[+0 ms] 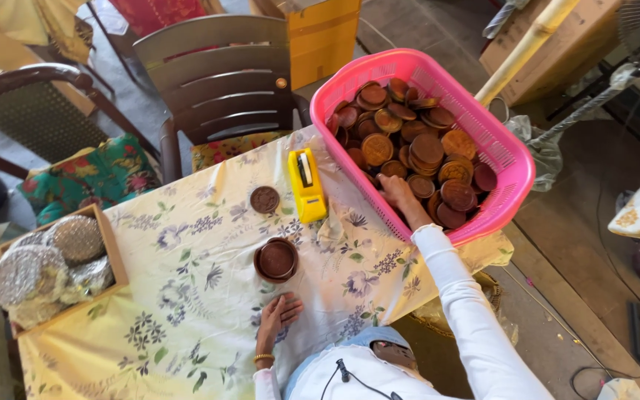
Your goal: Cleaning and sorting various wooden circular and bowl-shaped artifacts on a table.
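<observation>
- Overhead, the camera looks down on a person in white sleeves, seated at the table's (187, 311) 6 o'clock edge.
- Right arm: stretched toward 1 o'clock, its elbow nearly straight and the sleeve crossing the cloth's corner.
- Right hand (398, 194): inside the pink basket (509, 159), palm down, fingers (388, 183) curled among the brown discs (427, 148). Whether it grips one I cannot tell.
- Left arm: bent close to the body, with a gold bangle (263, 358) on the wrist.
- Left hand (279, 311): flat on the flowered cloth, fingers loosely spread and holding nothing, just below the disc stack (276, 260) at its 12 o'clock.
- Hands: well apart, the right at 2 o'clock from the left.
- Counts: one basket, heaped with dozens of discs, too many to number.
- One short stack sits at the table's centre; one single disc (264, 199) lies beyond it at 12 o'clock.
- One yellow tape dispenser (307, 185) stands between the single disc and the basket.
- One cardboard box (109, 252) sits at 9 o'clock, holding about four foil-wrapped rounds (27, 275).
- Two chairs (220, 81) stand at the far side.
</observation>
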